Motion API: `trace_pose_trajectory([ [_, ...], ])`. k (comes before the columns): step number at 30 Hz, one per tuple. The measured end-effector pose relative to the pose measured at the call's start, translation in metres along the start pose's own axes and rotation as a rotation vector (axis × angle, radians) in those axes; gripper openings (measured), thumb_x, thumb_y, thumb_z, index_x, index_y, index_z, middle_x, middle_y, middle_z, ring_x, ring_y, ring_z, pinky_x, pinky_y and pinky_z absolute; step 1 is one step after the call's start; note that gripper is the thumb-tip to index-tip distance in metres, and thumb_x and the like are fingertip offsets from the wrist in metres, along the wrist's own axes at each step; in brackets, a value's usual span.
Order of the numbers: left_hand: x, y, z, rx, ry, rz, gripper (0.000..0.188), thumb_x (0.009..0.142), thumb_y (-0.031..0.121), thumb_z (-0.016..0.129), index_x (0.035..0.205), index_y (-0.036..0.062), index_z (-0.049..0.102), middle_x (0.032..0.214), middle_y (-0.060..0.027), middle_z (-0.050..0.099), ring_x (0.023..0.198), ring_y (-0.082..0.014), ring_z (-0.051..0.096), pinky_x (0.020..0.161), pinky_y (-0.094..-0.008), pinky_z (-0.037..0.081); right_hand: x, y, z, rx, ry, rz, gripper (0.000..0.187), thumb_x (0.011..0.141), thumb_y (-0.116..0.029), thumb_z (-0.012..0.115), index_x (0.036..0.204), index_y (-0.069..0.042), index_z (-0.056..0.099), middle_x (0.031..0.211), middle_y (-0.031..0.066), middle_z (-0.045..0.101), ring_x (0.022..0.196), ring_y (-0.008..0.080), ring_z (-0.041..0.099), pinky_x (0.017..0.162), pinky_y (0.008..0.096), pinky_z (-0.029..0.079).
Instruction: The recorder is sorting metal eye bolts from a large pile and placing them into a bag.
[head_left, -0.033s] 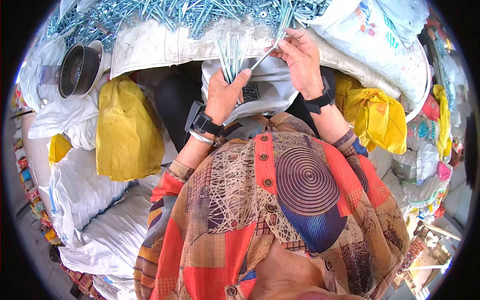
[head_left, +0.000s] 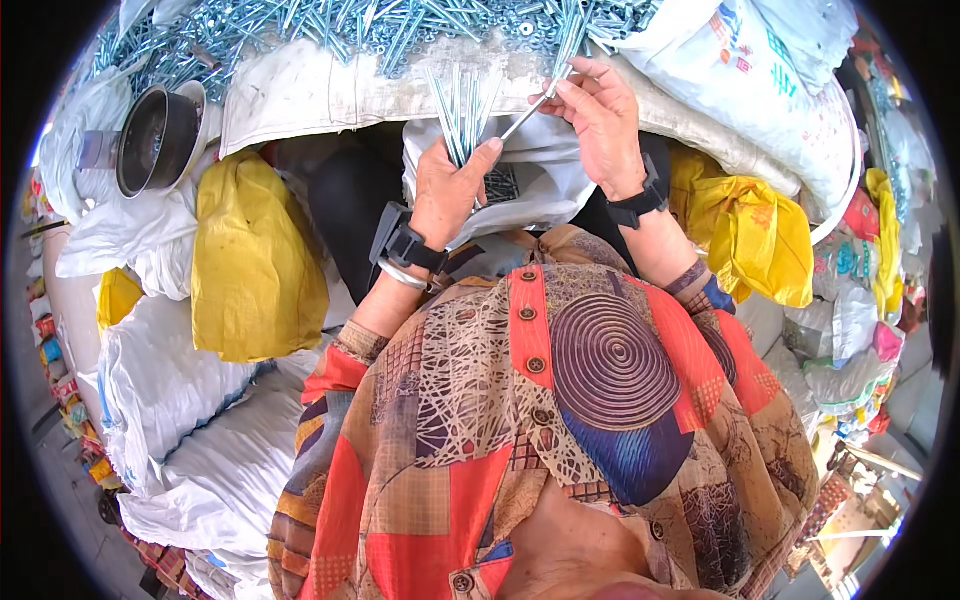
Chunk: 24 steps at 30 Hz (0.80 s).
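My left hand (head_left: 447, 190) is closed around a bundle of long thin metal bolts (head_left: 462, 115), which fan upward from the fist. One single bolt (head_left: 521, 124) slants from the left thumb up to my right hand (head_left: 603, 120). The right thumb and fingertips pinch its upper end, where a small piece of hardware may sit; it is too small to make out. Just above those fingertips, more long bolts (head_left: 571, 38) stick out from the pile; whether the right fingers touch them I cannot tell. Beneath the hands, an open white bag (head_left: 545, 195) holds dark metal pieces.
Along the far side, a large heap of bolts and washers (head_left: 330, 30) lies behind a pale cloth edge (head_left: 300, 95). A dark bowl (head_left: 158, 142) stands at the left. Yellow bags (head_left: 250, 260) hang on both sides, and a full white sack (head_left: 740, 90) rests at the far right.
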<state>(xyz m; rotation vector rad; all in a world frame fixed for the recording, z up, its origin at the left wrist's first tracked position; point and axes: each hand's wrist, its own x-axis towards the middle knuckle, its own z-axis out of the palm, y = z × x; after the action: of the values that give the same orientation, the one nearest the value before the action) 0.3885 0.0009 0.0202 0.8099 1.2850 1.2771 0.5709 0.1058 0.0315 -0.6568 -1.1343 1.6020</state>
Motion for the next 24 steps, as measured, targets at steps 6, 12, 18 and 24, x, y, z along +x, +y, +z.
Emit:
trace_pose_trajectory([
  [6, -0.003, 0.003, 0.002, 0.081, 0.017, 0.027, 0.025, 0.092, 0.022, 0.071, 0.087, 0.0022, 0.057, 0.065, 0.0021, 0.053, 0.045, -0.0058, 0.048, 0.039, -0.0244, 0.04, -0.006, 0.005, 0.01, 0.021, 0.139, -0.014, 0.03, 0.09, 0.0, 0.065, 0.116, 0.003, 0.051, 0.092, 0.0136, 0.067, 0.086, 0.0267, 0.071, 0.074, 0.033, 0.057],
  [12, -0.003, 0.003, 0.001, 0.13, 0.033, 0.027, 0.027, 0.093, 0.025, 0.07, 0.09, 0.001, 0.059, 0.068, 0.0001, 0.056, 0.047, -0.0063, 0.049, 0.041, -0.0238, 0.04, -0.013, 0.017, 0.017, -0.039, 0.114, -0.021, 0.034, 0.088, 0.0, 0.068, 0.118, 0.003, 0.05, 0.091, 0.0125, 0.067, 0.08, 0.0209, 0.069, 0.072, 0.0311, 0.056],
  [18, -0.002, 0.005, -0.001, 0.046, 0.11, 0.016, 0.026, 0.097, 0.027, 0.064, 0.096, 0.0008, 0.062, 0.071, -0.0018, 0.059, 0.05, -0.0069, 0.051, 0.042, -0.0228, 0.04, -0.02, 0.034, 0.046, -0.148, 0.002, 0.107, 0.046, 0.088, -0.002, 0.069, 0.127, 0.004, 0.047, 0.089, 0.0091, 0.065, 0.082, 0.0165, 0.067, 0.073, 0.0266, 0.054],
  [24, 0.007, 0.006, -0.039, -0.141, 0.3, 0.076, 0.024, 0.099, 0.027, 0.061, 0.099, 0.0025, 0.063, 0.075, -0.0032, 0.062, 0.05, -0.0073, 0.05, 0.042, -0.023, 0.04, 0.019, 0.04, 0.053, -0.524, -0.239, -0.073, 0.035, 0.094, -0.011, 0.064, 0.124, 0.001, 0.054, 0.092, 0.0101, 0.067, 0.086, 0.0179, 0.068, 0.075, 0.0305, 0.053],
])
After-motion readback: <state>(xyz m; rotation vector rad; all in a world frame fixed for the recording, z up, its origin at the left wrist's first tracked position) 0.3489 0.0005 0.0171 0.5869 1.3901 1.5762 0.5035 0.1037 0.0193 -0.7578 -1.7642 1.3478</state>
